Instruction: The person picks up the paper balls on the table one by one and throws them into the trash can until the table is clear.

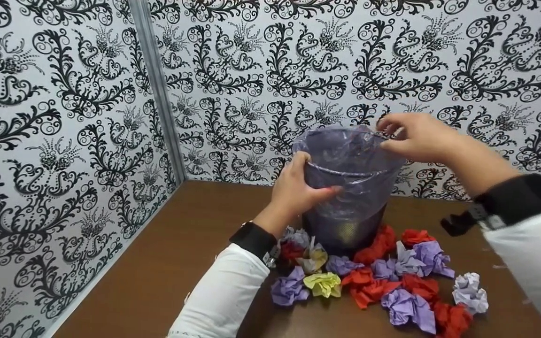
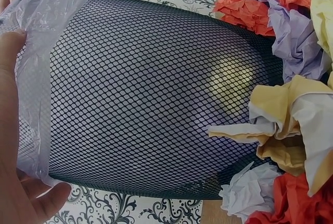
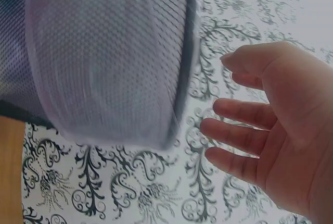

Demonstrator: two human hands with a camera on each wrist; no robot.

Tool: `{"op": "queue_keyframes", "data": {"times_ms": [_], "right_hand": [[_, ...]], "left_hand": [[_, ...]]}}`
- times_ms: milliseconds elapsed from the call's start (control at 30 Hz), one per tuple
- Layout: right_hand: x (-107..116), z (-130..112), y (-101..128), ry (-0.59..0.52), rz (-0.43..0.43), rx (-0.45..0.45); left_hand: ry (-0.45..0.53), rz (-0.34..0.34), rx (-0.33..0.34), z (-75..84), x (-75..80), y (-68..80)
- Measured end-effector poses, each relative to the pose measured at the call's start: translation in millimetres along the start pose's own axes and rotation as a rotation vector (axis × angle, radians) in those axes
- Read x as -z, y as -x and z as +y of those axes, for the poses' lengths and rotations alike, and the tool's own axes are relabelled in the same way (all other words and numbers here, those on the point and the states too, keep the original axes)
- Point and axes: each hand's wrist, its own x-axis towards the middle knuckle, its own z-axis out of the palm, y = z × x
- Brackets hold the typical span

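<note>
A black mesh wastebasket (image 1: 345, 230) (image 2: 156, 94) stands on the brown table, lined with a thin translucent plastic bag (image 1: 350, 155) (image 2: 36, 21) (image 3: 104, 52) folded down over its rim. My left hand (image 1: 298, 188) (image 2: 15, 193) grips the near left rim, fingers curled over the edge and thumb pressed on the bag outside. Held at the far right of the rim, my right hand (image 1: 411, 136) (image 3: 276, 130) has its fingers spread and relaxed, just apart from the bag in the right wrist view.
Several crumpled paper balls (image 1: 378, 281) (image 2: 291, 130) in red, purple, yellow and white lie around the basket's base on the table (image 1: 167, 253). Black-and-white patterned walls (image 1: 64, 141) close in the left and back, meeting at a grey corner post (image 1: 158, 89).
</note>
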Motion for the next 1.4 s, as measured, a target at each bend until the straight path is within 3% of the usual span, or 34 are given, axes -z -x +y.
{"op": "queue_keyframes", "data": {"times_ms": [267, 467, 633, 967, 1167, 1400], "right_hand": [[12.8, 24.4, 52.0, 0.019, 0.019, 0.012], [4.6, 44.1, 96.9, 0.028, -0.013, 0.016], [-17.4, 66.8, 129.1, 0.081, 0.006, 0.046], [-82.6, 119.1, 187.4, 0.011, -0.021, 0.006], [-115.3, 140.0, 208.7, -0.083, -0.134, -0.051], [-142.1, 151.1, 216.3, -0.223, -0.256, -0.091]], "left_hand": [[-0.020, 0.009, 0.006, 0.3, 1.0, -0.2], [0.007, -0.012, 0.012, 1.8, -1.2, -0.9], [0.023, -0.017, 0.022, 2.5, -1.5, -1.5], [-0.001, -0.006, 0.007, -0.5, -1.4, -1.2], [-0.020, 0.005, -0.008, -1.1, -1.9, -0.3], [-0.004, -0.011, 0.015, 0.1, -0.8, 0.4]]}}
